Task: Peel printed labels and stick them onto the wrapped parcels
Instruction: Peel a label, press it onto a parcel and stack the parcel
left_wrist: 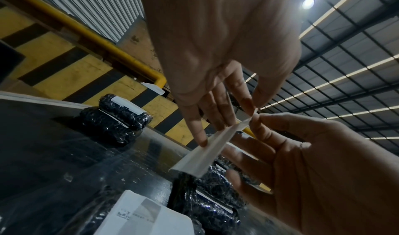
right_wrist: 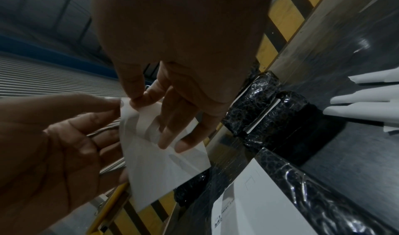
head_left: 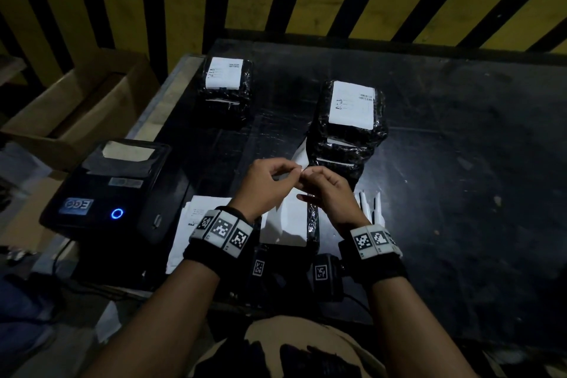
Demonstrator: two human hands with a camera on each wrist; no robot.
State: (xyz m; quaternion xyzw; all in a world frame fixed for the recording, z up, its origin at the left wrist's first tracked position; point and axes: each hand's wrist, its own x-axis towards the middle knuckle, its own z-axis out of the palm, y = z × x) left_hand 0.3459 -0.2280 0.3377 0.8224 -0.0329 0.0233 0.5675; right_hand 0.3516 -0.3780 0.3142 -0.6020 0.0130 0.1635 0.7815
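Both hands meet above the table's front middle and pinch one corner of a white label (head_left: 298,159) between thumb and forefinger. My left hand (head_left: 291,169) holds it from the left, my right hand (head_left: 309,173) from the right. In the left wrist view the label (left_wrist: 207,151) hangs edge-on below the pinch; in the right wrist view the label (right_wrist: 162,163) shows as a translucent sheet. Directly beneath lies a black wrapped parcel (head_left: 313,218) with white paper on top. Two stacks of black wrapped parcels, one at the back left (head_left: 228,101) and one in the centre (head_left: 349,144), carry white labels.
A black label printer (head_left: 113,190) with a blue light stands at the table's front left, loose printed labels (head_left: 190,224) beside it. White paper strips (head_left: 371,205) lie right of my right wrist. An open cardboard box (head_left: 79,110) sits left of the table. A yellow-black striped barrier (head_left: 337,0) runs behind.
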